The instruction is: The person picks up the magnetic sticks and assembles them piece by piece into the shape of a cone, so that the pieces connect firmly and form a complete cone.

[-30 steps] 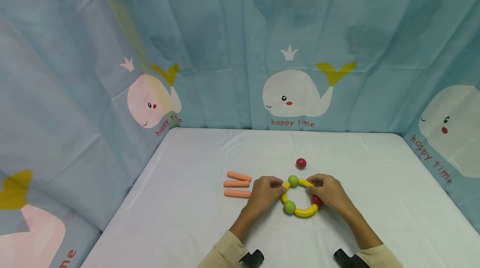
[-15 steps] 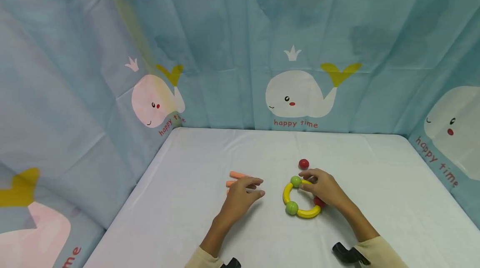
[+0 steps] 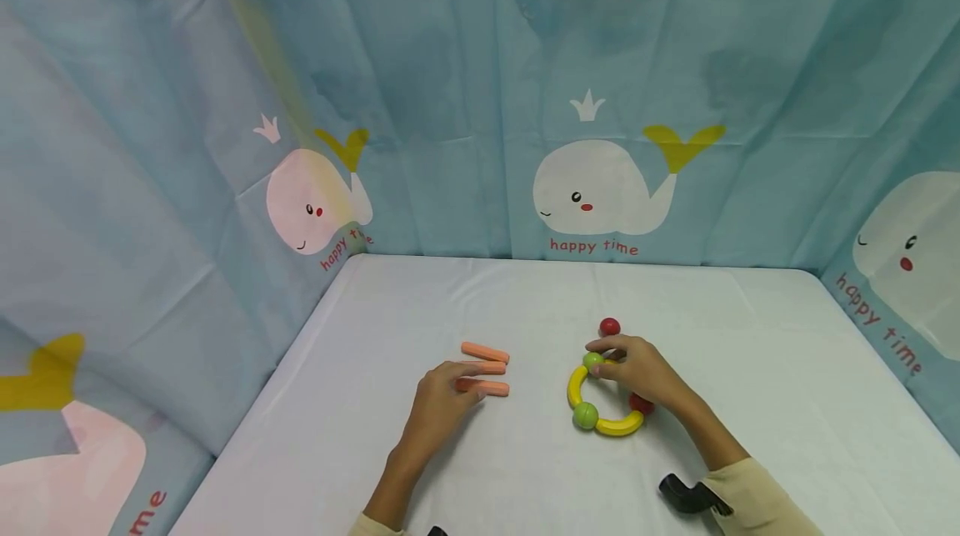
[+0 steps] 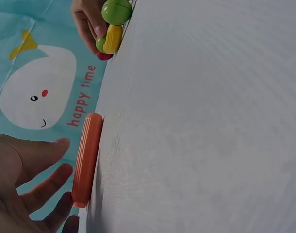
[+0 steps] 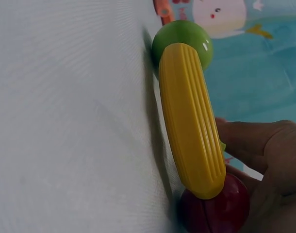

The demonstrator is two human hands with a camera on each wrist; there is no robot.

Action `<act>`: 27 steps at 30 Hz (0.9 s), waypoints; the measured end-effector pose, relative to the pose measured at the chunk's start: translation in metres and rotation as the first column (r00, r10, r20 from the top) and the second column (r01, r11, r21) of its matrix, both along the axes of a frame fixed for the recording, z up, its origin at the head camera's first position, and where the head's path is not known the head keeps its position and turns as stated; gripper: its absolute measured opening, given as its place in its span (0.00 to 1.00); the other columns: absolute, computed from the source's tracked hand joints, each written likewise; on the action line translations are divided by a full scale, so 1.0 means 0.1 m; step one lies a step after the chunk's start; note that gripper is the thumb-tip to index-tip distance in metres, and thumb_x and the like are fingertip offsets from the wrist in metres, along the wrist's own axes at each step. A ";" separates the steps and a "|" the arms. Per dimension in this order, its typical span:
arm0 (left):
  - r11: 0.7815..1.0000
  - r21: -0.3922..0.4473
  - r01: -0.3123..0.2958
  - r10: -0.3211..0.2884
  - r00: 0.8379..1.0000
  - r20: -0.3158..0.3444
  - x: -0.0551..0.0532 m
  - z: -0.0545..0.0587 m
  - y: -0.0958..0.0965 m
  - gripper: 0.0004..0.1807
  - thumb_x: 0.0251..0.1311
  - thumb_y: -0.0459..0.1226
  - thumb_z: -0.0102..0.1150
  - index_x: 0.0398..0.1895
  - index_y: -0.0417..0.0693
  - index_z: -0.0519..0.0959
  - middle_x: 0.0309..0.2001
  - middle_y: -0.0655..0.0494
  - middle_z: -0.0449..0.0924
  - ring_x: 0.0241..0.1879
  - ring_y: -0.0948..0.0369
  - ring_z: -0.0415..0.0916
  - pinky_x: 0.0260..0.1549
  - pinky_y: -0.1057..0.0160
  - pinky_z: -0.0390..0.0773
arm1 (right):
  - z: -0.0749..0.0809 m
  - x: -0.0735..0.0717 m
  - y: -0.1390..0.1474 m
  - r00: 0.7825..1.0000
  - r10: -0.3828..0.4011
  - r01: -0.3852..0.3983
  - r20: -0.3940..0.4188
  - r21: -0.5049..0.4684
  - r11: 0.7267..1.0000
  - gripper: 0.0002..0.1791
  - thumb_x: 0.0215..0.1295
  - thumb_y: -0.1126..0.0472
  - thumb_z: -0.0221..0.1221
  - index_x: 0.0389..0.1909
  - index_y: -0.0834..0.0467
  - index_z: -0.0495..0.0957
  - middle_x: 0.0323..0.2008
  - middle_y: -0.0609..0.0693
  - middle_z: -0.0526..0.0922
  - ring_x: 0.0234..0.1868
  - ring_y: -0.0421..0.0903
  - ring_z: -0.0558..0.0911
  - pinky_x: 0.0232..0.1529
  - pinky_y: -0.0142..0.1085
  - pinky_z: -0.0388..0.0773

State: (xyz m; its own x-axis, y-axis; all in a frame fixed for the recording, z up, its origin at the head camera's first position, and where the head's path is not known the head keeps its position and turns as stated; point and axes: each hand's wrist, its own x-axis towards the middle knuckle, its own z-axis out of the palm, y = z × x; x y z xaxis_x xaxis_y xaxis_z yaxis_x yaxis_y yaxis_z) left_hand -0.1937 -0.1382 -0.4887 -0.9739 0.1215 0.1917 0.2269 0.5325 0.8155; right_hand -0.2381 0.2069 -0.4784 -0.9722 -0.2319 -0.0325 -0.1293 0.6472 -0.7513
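Observation:
On the white table, curved yellow rods (image 3: 620, 425) join green balls and a red ball (image 3: 642, 404) into a ring. My right hand (image 3: 648, 371) has thumb and forefinger at either side of the ring's far green ball (image 3: 593, 359), pinching it. The near green ball (image 3: 586, 415) is untouched. To the left lie three straight orange rods; my left hand (image 3: 437, 404) reaches over them, fingers spread around the nearest rod (image 3: 492, 388). In the left wrist view, those fingertips are right beside an orange rod (image 4: 87, 160). A yellow rod (image 5: 191, 126) fills the right wrist view.
A loose red ball (image 3: 610, 326) lies just beyond the ring. The white tabletop (image 3: 525, 469) ends at the back against a blue curtain (image 3: 450, 102) printed with whales, which also runs along both sides.
My left hand has let go of the ring's left side and moved left to the orange rods. My right hand has shifted slightly left, from the far yellow rod to the far green ball.

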 end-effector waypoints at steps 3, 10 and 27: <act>1.000 -0.011 -0.002 0.002 1.000 0.006 0.00 -0.03 -0.03 0.19 0.64 0.32 0.73 0.58 0.47 0.87 0.55 0.56 0.87 0.61 0.50 0.81 0.57 0.42 0.81 | 0.00 0.00 0.00 1.000 -0.002 0.002 0.007 0.004 1.000 0.20 0.68 0.57 0.71 0.59 0.56 0.86 0.52 0.53 0.86 0.51 0.51 0.81 0.43 0.38 0.81; 0.998 -0.062 0.007 -0.007 1.000 0.004 -0.02 -0.02 -0.02 0.19 0.61 0.29 0.74 0.57 0.42 0.87 0.52 0.52 0.89 0.57 0.48 0.82 0.52 0.45 0.83 | -0.01 0.00 0.01 1.000 -0.025 0.025 -0.013 0.028 0.999 0.19 0.67 0.58 0.73 0.57 0.56 0.87 0.51 0.53 0.87 0.49 0.51 0.82 0.44 0.41 0.83; 0.993 -0.110 0.050 -0.046 0.998 0.047 -0.05 -0.02 -0.01 0.15 0.61 0.29 0.74 0.51 0.41 0.89 0.44 0.54 0.89 0.41 0.61 0.82 0.38 0.61 0.82 | 0.01 0.12 0.14 0.997 -0.072 0.073 -0.015 0.065 0.995 0.18 0.67 0.60 0.72 0.57 0.56 0.88 0.59 0.60 0.85 0.48 0.53 0.84 0.41 0.39 0.86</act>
